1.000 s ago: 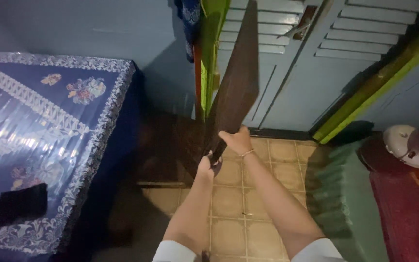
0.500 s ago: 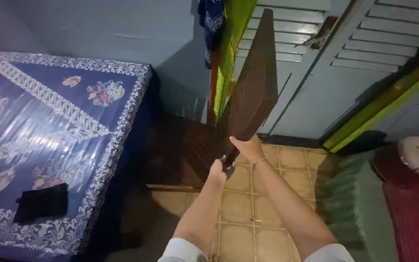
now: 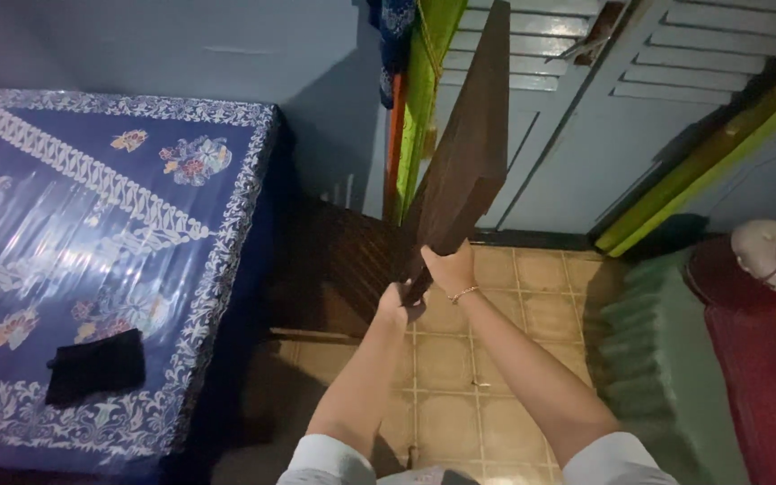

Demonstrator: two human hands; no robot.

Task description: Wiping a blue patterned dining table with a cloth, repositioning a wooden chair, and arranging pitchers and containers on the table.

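Lifting higher now, the dark wooden board (image 3: 464, 153) is tipping steeper than half a second ago, its top edge running off the frame against the louvred door (image 3: 639, 99). Both hands are gripping its lower end: the right hand (image 3: 449, 267) is wrapping fingers over the near bottom corner, the left hand (image 3: 395, 303) is closing around the lowest edge just beneath. It is looking flat, thick, rectangular, with a rough dark-brown grain (almost black in this dim light). Left of it, a glossy blue floral tablecloth (image 3: 110, 233) is shining, beige floor tiles (image 3: 460, 377) lying below.
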